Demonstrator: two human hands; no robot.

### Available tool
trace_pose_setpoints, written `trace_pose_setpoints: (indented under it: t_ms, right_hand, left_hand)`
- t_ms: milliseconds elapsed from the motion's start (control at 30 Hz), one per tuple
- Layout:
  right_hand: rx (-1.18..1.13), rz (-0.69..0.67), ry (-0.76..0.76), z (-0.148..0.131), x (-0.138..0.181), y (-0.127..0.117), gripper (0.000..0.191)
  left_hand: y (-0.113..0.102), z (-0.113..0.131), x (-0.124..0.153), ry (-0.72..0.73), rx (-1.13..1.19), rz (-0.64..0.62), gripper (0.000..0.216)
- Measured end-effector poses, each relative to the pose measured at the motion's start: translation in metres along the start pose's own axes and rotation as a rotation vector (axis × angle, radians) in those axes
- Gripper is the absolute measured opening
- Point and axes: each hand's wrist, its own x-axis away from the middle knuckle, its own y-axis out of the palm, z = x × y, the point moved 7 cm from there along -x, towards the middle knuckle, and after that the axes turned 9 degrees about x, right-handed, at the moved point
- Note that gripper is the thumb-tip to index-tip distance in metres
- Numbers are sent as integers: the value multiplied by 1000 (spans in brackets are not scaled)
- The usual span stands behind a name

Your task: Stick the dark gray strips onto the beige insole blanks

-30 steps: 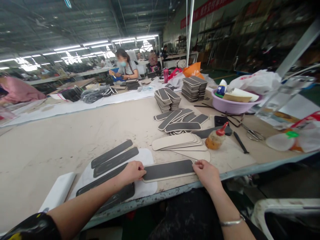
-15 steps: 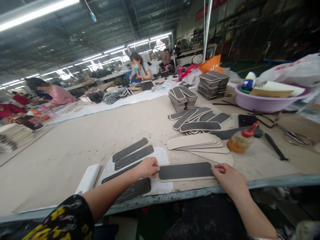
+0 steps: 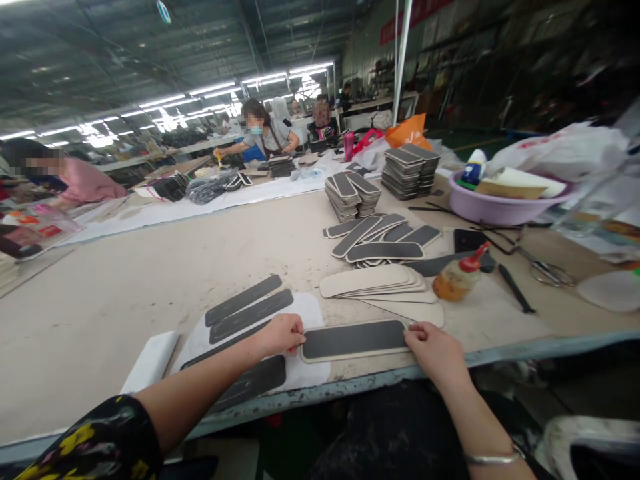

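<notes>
Squaring up a pale-edged dark panel (image 3: 355,340), I'd judge.
Past the loose dark strips (image 3: 251,316), the left hand (image 3: 281,335) pinches the panel's left end at the bench's (image 3: 200,253) front edge, the right hand (image 3: 436,350) its right; next probably calls for even pressing. Since the last glimpse, the co-worker (image 3: 273,137) opposite has stretched out an arm; both pinches hold unchanged.

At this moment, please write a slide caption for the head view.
Left hand and right hand hold opposite ends of a pale-bordered dark strip.
</notes>
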Motion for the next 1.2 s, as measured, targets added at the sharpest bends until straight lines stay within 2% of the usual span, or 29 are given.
trace_pose_setpoints:
  t_ms: [200,433,633,800,1200]
  right_hand:
    - [-20,6,-27,-1,0,0,23]
    - [4,4,-30,-1,0,2,22]
    - [22,20,-23,-2,1,0,23]
    - [20,30,-13,0,0,2,23]
    - [-4,8,-2,-1,2,0,21]
  left_hand:
    - [1,-2,-5,44,15,-18,12]
    - [1,-9,-8,18,26,-1,13]
    - [2,-4,-5,40,46,-12,13]
    - [1,-1,-4,1,23,-23,12]
    - [1,-2,-7,55,24,-28,14]
